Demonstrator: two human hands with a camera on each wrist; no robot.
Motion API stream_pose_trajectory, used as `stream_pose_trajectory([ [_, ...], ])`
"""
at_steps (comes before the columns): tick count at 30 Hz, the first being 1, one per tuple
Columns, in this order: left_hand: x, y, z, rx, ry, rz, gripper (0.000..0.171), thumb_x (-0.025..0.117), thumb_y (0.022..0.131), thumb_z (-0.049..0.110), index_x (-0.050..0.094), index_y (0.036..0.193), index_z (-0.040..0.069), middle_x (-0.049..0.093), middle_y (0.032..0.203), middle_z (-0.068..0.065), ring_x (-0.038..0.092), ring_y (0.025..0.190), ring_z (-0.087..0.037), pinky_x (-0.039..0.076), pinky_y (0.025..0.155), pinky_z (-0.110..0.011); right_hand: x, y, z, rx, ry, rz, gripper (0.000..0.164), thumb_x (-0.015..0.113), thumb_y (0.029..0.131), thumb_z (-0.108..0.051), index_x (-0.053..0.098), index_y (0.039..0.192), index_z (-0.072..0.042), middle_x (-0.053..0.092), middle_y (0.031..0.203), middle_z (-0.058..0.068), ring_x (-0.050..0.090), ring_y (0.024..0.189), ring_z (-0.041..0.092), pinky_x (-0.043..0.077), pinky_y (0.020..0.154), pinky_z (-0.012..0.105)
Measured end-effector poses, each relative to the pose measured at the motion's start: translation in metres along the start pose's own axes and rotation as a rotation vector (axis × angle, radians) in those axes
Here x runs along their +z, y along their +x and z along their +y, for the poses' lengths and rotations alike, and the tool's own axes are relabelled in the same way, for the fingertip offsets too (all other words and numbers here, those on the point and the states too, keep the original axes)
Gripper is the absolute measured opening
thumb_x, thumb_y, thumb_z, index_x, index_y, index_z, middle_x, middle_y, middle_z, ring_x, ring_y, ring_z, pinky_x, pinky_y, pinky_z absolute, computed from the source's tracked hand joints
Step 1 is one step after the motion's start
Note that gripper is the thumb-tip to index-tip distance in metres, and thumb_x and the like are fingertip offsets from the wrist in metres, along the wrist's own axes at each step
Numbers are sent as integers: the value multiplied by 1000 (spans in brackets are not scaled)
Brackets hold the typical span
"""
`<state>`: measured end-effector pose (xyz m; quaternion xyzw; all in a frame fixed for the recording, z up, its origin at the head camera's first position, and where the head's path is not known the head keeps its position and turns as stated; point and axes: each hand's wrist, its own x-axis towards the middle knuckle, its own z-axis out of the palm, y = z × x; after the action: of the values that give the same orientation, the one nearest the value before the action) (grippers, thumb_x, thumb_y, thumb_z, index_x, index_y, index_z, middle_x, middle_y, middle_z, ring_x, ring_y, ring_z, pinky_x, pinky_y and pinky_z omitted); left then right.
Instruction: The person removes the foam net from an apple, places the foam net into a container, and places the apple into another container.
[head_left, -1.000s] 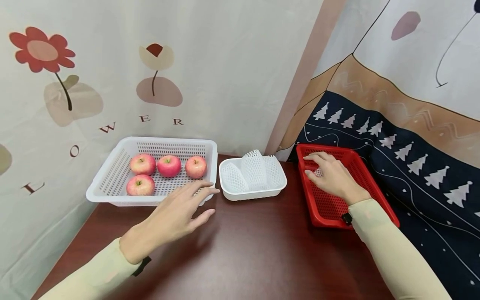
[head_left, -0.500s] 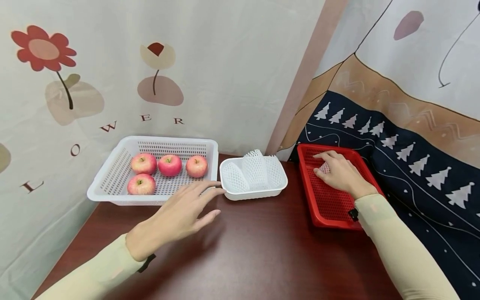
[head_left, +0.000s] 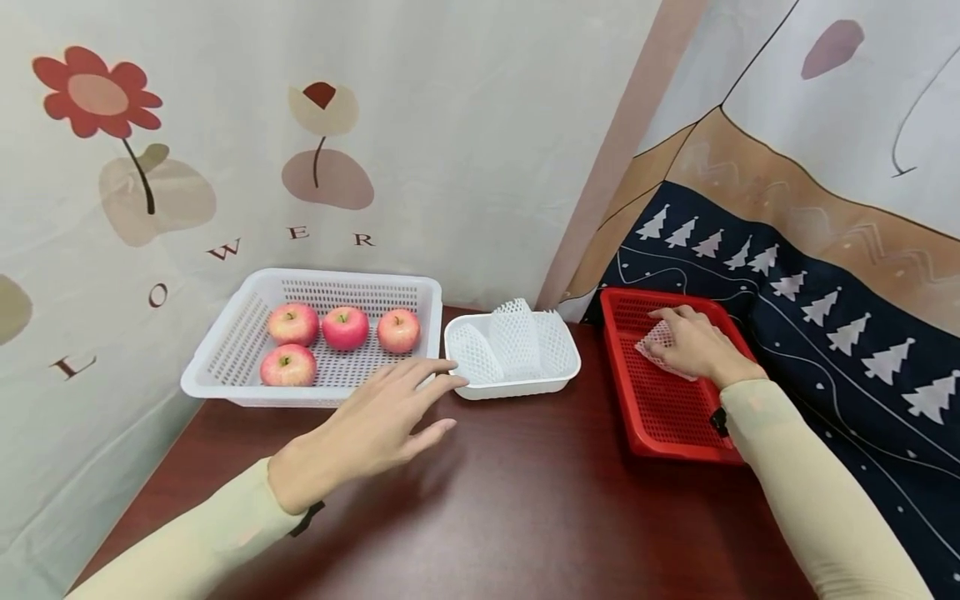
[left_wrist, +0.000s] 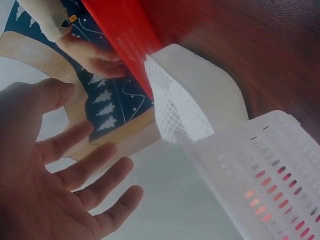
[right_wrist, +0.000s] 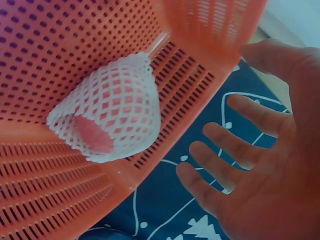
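My left hand [head_left: 378,417] hovers over the table in front of the white basket, fingers spread and holding nothing. In that basket [head_left: 197,385] lie several red apples, one of them [head_left: 288,366] at the front left. Over the red basket [head_left: 628,417] is my right hand [head_left: 697,350]. The right wrist view shows its fingers extended, with a gap between them and an apple in a white foam net sleeve [right_wrist: 125,105]. The sleeved apple lies on its side inside the red basket, pink fruit showing at the sleeve's open end.
Between the two baskets stands a small white tray [head_left: 517,389] holding several foam net sleeves [head_left: 517,337]. A white curtain [head_left: 465,167] hangs behind the table, and a dark blue printed cloth [head_left: 795,333] borders the red basket on the right.
My right hand has drawn back to the right over the red basket, showing more of the sleeved apple. The left hand has drifted slightly right. The view has shifted a little.
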<state>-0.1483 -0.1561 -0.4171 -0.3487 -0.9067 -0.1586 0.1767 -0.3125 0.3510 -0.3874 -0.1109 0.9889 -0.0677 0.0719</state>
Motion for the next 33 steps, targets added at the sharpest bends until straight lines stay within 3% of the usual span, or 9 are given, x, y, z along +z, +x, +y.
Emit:
stream_pose_trajectory([
  [14,1,7,6,47,73,-3,49,86,104,40,72,148,20,72,156,-7,71,141,-33,61,113,-57,1,13,19,98,-21,-132,88,73,109,-39,36,172,9,31,170,51,34,149,74,37,121,92],
  [23,4,13,9,73,78,4,49,88,103,39,75,145,19,72,154,-8,72,138,-32,59,117,-56,4,19,27,116,-12,-152,86,73,110,-34,35,172,9,29,171,51,32,151,74,37,122,92],
  [33,6,21,14,73,63,-4,49,86,105,41,74,148,20,72,153,-9,71,138,-32,57,119,-56,13,31,38,126,-16,-172,92,78,106,-25,28,171,15,34,165,57,42,148,78,39,126,88],
])
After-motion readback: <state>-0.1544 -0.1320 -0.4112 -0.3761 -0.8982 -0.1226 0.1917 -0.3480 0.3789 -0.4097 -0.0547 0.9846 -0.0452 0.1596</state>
